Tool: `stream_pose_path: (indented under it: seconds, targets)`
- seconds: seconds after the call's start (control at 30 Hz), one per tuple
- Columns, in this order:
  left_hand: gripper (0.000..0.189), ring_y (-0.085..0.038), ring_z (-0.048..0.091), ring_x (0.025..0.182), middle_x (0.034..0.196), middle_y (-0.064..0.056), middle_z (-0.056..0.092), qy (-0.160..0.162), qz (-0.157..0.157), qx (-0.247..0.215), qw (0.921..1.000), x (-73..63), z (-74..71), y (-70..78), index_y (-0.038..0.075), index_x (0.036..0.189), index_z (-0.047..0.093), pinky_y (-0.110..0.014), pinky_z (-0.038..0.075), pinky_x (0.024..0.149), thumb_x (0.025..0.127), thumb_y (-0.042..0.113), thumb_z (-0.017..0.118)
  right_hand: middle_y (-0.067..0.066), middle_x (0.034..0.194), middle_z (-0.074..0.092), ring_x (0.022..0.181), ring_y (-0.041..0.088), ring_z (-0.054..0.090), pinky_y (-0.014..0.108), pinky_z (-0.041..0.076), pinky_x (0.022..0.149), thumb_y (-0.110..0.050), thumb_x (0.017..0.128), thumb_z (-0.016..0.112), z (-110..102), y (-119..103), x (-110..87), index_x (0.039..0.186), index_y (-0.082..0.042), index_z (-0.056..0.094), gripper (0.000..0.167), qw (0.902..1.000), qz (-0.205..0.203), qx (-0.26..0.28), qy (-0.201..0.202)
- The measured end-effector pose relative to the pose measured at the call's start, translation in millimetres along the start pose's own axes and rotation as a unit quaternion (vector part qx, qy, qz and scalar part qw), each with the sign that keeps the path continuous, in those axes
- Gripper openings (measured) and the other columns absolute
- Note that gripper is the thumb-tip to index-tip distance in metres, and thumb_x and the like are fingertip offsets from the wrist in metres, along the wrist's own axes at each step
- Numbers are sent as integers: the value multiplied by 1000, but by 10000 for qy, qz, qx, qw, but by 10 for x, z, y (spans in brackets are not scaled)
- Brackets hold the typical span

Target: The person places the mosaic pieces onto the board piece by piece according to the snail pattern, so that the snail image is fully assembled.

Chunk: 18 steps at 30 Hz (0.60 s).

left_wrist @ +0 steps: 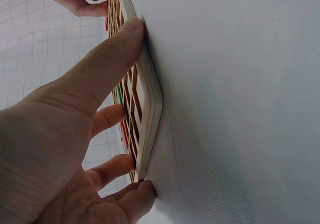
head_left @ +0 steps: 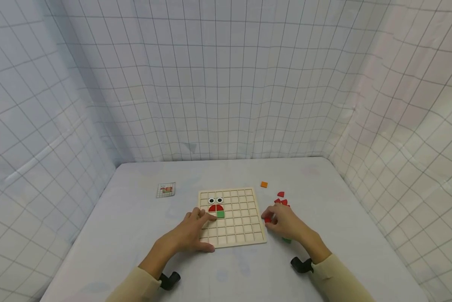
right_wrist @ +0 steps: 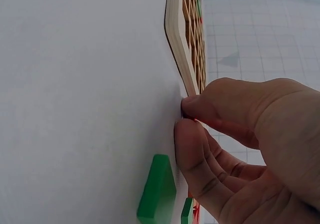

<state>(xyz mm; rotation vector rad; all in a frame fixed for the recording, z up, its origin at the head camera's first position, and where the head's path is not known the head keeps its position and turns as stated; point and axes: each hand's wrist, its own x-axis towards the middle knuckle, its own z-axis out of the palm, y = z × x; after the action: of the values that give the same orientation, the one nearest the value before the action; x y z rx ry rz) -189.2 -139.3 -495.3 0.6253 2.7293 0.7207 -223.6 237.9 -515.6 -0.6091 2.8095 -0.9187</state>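
Observation:
My left hand (head_left: 189, 230) rests at the left front corner of a wooden grid board (head_left: 241, 218), fingers spread. In the left wrist view its thumb (left_wrist: 110, 54) lies on one edge and other fingers touch the adjoining edge. The index fingertip is beside a green square tile (head_left: 220, 214) on the board. Above that tile sit two red quarter-circle tiles (head_left: 212, 208) and two eye tiles (head_left: 211, 201). Just right of the board, my right hand (head_left: 284, 220) pinches a red tile (head_left: 267, 219) between thumb and fingers, low over the table; its full shape is hidden.
Several red quarter-circle pieces (head_left: 280, 194) lie beyond my right hand, partly covered by it. Green pieces (right_wrist: 157, 191) lie under that hand. An orange square tile (head_left: 264, 184) is behind the board's right corner. A picture card (head_left: 166, 190) lies left of the board.

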Motion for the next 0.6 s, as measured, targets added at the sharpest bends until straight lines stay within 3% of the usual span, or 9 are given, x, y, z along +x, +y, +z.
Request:
stream_pose_path:
  seconds: [0.6]
  targets:
    - [94,-39,52,134,160,-20,47,0,-7,53,10000,-5,20,-3,20,165,59,-64,55,113,88,48,105,-1,109,77,88,10,63,25,57,79,-2,98,86,-22,-32,48,125,-6,84,27,9995,159,-138,250]
